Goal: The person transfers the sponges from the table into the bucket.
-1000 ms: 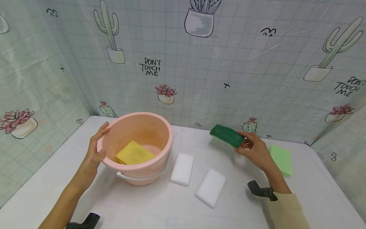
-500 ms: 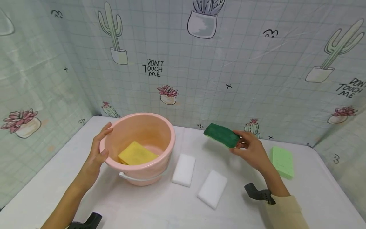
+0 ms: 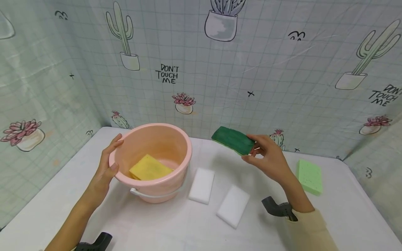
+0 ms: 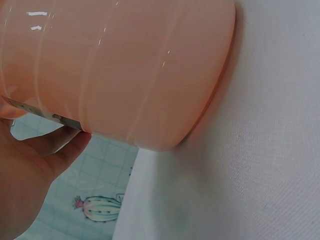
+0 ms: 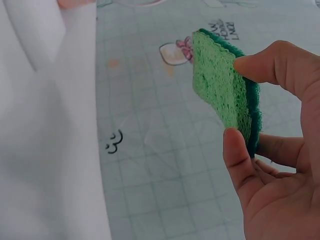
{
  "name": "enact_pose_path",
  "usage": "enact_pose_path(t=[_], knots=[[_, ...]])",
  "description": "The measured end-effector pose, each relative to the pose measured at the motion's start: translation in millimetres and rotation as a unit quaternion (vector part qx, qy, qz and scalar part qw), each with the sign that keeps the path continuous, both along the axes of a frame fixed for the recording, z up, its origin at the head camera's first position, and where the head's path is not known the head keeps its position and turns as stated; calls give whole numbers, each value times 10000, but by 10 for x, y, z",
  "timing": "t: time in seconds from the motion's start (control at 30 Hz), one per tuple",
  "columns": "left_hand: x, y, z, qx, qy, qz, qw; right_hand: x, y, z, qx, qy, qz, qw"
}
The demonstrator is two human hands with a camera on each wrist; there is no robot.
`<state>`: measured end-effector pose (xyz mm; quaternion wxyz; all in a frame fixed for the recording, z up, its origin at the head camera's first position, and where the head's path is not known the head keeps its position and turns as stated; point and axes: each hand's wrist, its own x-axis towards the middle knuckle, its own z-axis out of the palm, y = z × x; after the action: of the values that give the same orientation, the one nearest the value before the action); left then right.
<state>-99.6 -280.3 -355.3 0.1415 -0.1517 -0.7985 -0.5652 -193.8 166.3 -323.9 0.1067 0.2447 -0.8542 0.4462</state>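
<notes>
My right hand [image 3: 270, 158] pinches a scouring sponge [image 3: 232, 140] by its right end, up above the table. Its dark green scrubbing side faces up in the head view; the right wrist view shows the light green porous side of the sponge [image 5: 215, 75]. On the left, my left hand [image 3: 102, 174] grips the side of a pink bucket [image 3: 158, 137] at the rim. In the left wrist view the fingertips [image 4: 75, 145] lie against the bucket's outer wall [image 4: 125, 65]. Yellow sponges [image 3: 150, 168] lie inside the bucket.
Two white sponges [image 3: 201, 185] [image 3: 233, 206] lie on the white table [image 3: 176, 228] right of the bucket. A light green sponge [image 3: 309, 177] lies farther right, beside my right forearm. A white handle [image 3: 154, 196] hangs on the bucket's front. A cactus-print curtain [image 3: 213, 76] encloses the table's back and sides.
My right hand has moved left and upward with the scouring sponge, toward the bucket. The left hand keeps its grip on the bucket, which stays in place.
</notes>
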Motion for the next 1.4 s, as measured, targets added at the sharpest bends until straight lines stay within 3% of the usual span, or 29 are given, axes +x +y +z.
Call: enact_pose_path(t=[0.67,1.4], knots=[[-12,-5,-9,58,-28,8,10000,100,-387,255,-380,97,495,9980],[8,9,28,8,-85,51,10000,184,-1018,482,-8,324,1130,9931]])
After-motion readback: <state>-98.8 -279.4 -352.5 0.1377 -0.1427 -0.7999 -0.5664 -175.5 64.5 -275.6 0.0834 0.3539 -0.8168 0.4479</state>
